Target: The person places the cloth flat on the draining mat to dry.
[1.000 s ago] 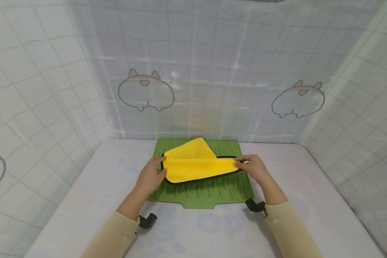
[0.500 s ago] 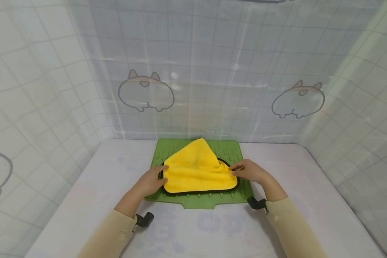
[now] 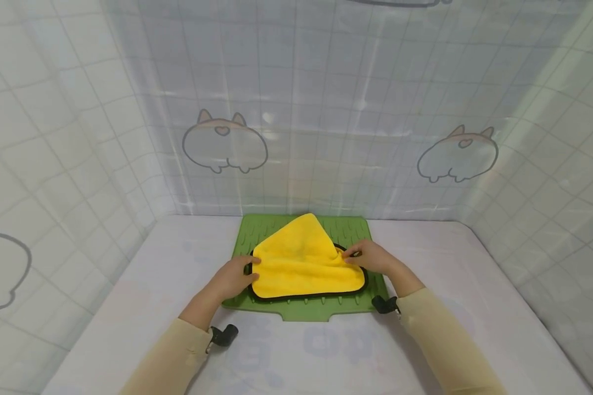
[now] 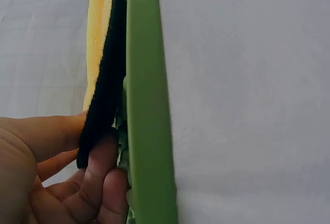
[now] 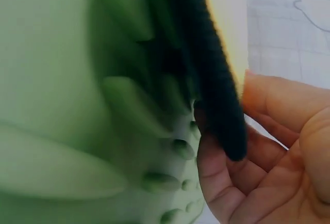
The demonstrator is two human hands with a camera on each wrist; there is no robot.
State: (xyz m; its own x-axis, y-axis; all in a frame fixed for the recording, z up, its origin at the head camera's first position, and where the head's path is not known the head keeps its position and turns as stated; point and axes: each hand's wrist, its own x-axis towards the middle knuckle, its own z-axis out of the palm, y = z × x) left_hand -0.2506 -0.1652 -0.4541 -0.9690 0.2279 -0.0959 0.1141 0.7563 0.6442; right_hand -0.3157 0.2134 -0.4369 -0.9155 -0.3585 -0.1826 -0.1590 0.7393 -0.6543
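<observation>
Where cloth (image 3: 301, 278) covers mat (image 3: 305, 312): its middle is hidden from me.
Left hand (image 3: 231, 276): my fingers (image 4: 100, 154), nearly closed, pinch cloth's left edge.
Right hand (image 3: 374, 257): likewise at its right end, lower fingertips (image 5: 212, 157) hidden from above.

Yellow towel (image 3: 296, 274): cloth, matt, fine nap. Black edging (image 5: 212, 74): matt fabric, ribbed close up. Green mat (image 3: 305, 314): rubbery or plastic look, low sheen; smooth rim, raised ridges. Table cover (image 3: 326, 370): smooth, mostly matt. Far curtain (image 3: 321, 93): plastic-looking sheet, creased, glossy streaks. Left sleeve (image 3: 170, 359), right sleeve (image 3: 445, 340): matt cloth.
</observation>
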